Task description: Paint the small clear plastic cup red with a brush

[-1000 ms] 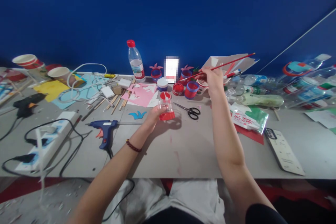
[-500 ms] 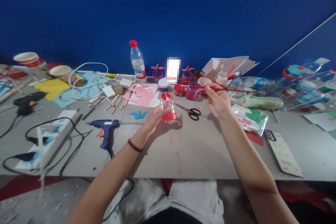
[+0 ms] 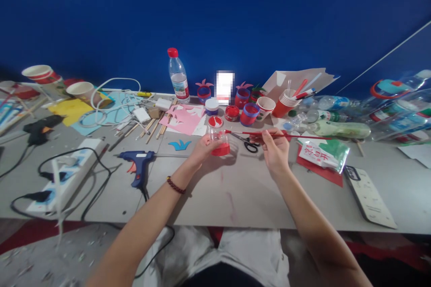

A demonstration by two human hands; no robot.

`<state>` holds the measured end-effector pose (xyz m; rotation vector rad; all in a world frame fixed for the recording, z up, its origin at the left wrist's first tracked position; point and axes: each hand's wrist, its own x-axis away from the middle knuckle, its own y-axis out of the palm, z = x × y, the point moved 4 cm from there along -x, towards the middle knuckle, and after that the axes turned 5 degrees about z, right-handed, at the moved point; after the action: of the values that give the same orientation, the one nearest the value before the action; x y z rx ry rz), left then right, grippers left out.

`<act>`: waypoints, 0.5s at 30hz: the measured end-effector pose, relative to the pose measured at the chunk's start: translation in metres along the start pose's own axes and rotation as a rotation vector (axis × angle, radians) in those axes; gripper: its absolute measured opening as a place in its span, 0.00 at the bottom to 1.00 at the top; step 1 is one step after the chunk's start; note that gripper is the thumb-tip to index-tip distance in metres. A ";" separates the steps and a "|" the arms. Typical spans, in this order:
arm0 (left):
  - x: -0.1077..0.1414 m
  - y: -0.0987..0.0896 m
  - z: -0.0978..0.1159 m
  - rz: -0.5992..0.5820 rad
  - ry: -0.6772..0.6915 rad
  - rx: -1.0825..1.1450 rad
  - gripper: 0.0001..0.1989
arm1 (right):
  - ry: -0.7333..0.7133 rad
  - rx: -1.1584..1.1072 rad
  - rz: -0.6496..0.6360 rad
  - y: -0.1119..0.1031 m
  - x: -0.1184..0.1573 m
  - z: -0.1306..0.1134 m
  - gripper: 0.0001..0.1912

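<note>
A clear, rounded plastic container (image 3: 220, 138), red around its lower part, is held over the table (image 3: 208, 193) in the curled left hand (image 3: 204, 150). A slim red paintbrush (image 3: 244, 132) is pinched in the right hand's (image 3: 276, 149) fingertips; whether the container is touched by its tip cannot be told. Scissors (image 3: 251, 145) with looped black handles are crossed by the brush; nearby, a flat blue cutout (image 3: 179, 145) is laid.

A phone (image 3: 370, 198) lies near red paper (image 3: 330, 177).
</note>
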<state>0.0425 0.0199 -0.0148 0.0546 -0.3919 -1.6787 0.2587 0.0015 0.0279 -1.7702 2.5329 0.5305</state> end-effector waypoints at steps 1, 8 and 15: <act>0.000 0.000 -0.001 -0.010 -0.009 -0.008 0.22 | -0.005 0.011 -0.005 -0.001 0.001 0.002 0.22; 0.002 -0.001 -0.002 -0.035 -0.025 -0.079 0.26 | -0.014 0.055 0.002 -0.003 0.012 0.004 0.19; 0.001 0.000 -0.005 -0.040 -0.019 -0.072 0.24 | 0.011 0.057 -0.007 0.001 0.014 0.003 0.20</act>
<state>0.0438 0.0175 -0.0188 -0.0066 -0.3468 -1.7327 0.2518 -0.0097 0.0223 -1.7665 2.5214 0.4446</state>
